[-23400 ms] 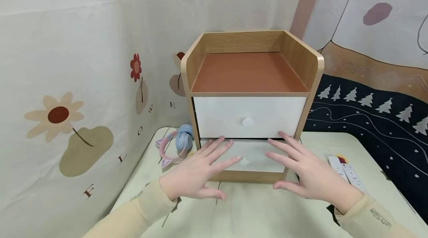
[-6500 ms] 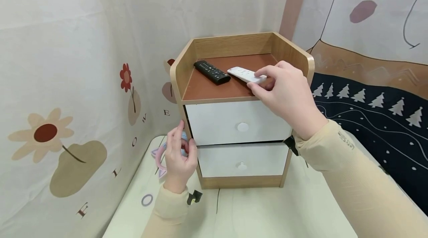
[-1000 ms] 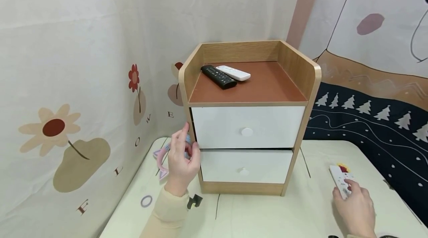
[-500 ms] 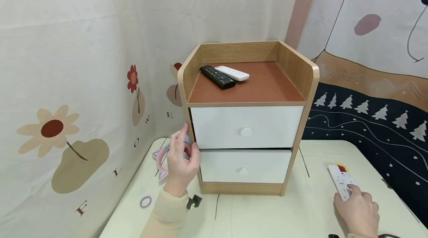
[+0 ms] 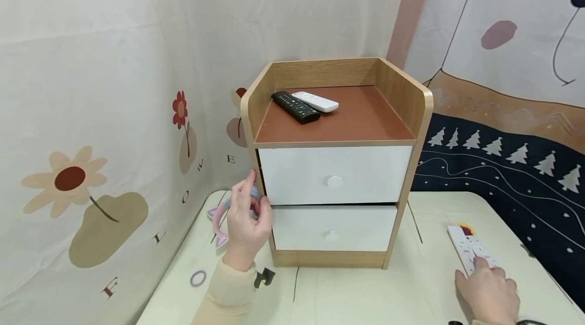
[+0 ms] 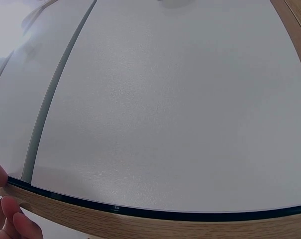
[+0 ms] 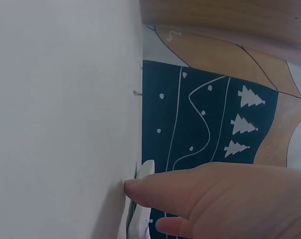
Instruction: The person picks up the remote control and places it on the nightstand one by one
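At the left side of the small wooden cabinet (image 5: 338, 259), my left hand (image 5: 248, 226) rests with its fingers on the side panel's edge. In the left wrist view its fingertips (image 6: 27, 226) touch that wooden edge beside the white drawer front (image 6: 165, 104). On the right of the table, my right hand (image 5: 490, 289) holds a flat white remote-like object (image 5: 461, 248) with small marks. Its thumb lies along one side and a finger on top; the hand hides the near end. On the cabinet's brown top lie a black remote (image 5: 295, 107) and a white remote (image 5: 316, 101), overlapping.
The cabinet has two white drawers, an upper one (image 5: 301, 172) and a lower one (image 5: 301, 228), both pushed in. Pink and blue cat-ear headphones (image 5: 218, 221) lie behind my left hand. A dark cable (image 5: 530, 322) shows at the lower right.
A black and a white remote now lie on the cabinet top, bare at first. My right hand has gone from there to the right side; its fingers shift slightly. The left hand has stayed put lately.
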`<action>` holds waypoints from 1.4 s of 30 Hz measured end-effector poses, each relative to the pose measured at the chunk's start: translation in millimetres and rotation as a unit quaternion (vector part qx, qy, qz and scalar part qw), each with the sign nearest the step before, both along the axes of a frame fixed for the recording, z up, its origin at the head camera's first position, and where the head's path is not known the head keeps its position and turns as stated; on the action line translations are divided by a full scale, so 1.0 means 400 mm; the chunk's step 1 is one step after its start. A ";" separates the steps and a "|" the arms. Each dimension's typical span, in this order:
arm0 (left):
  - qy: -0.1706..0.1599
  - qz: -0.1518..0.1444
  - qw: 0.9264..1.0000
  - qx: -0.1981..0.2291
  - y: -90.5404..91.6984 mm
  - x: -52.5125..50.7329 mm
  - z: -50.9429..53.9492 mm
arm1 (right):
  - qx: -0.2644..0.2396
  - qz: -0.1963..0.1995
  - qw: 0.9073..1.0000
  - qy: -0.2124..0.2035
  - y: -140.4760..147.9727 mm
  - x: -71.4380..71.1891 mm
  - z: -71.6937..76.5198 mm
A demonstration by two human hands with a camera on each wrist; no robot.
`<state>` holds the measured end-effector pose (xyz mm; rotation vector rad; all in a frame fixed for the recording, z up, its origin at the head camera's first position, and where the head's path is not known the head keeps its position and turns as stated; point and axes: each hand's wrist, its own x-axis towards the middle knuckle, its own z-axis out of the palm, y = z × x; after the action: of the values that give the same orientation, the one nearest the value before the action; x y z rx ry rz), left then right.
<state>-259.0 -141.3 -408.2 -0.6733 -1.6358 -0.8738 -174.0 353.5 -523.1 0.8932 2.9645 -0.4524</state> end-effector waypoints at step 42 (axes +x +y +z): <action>0.002 0.008 1.000 0.004 0.000 -0.007 -0.007 | -0.037 0.024 0.956 0.291 -0.054 -0.011 0.040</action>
<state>-261.6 -141.5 -411.0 -0.6559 -1.6320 -0.8673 -178.5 331.8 -507.1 0.7880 3.4389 -0.9681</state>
